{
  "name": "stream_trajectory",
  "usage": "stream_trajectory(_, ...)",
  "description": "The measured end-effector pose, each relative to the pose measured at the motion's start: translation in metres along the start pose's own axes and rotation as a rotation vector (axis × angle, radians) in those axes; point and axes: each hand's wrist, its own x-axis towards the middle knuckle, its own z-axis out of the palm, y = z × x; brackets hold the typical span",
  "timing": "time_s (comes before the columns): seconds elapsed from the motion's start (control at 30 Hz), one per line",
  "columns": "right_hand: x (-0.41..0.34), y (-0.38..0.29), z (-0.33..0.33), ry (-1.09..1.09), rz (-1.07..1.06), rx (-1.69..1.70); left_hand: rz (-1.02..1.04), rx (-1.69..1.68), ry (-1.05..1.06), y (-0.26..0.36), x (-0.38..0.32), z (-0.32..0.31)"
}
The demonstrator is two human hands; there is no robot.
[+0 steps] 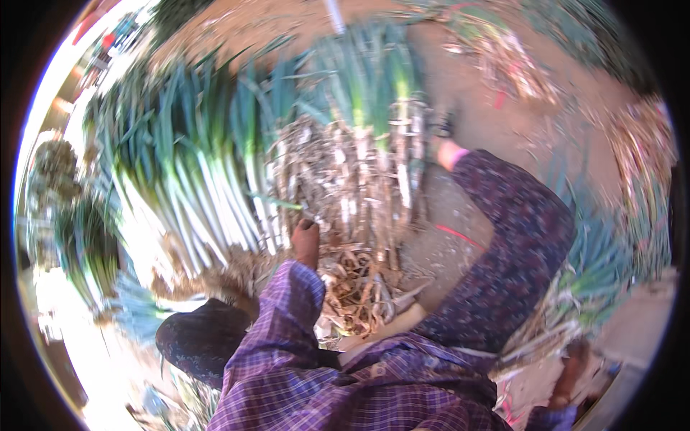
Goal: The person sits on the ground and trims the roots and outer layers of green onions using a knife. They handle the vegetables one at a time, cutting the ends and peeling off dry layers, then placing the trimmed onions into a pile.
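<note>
My left hand (306,237), in a purple checked sleeve, is at the middle with its fingers curled; blur hides whether it holds anything. Just above it lies a green leaf tip (277,202). To its left, cleaned leeks or long green onions (207,199) lie side by side, white stalks towards me. To its upper right are unpeeled ones (377,188) with dry brown skins. My right hand (577,353) reaches out at the lower right, beside more leafy stalks (555,328); it is blurred, and its grip is unclear.
Dry peeled skins (361,296) lie heaped between my legs. A red strip (458,235) is on the ground by my bent right leg (512,242). More bundles lie at the upper right (506,64), far right (647,178) and far left (89,242).
</note>
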Motion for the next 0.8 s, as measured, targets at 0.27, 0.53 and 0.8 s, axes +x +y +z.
stream_trajectory(0.27, -0.124, -0.310, 0.248, -0.768, -0.753, 0.027, 0.110, 0.782, 0.166, 0.061, 0.018, -0.058)
stream_trajectory(0.53, -0.237, -0.273, 0.391, -1.499, 0.274, 0.518, -0.165, 0.016, -0.273, 0.024, 0.013, -0.024)
stream_trajectory(0.8, -0.191, -0.273, 0.459, -1.351, 0.192, 0.454, 0.131, -0.389, -0.502, 0.193, -0.041, -0.058)
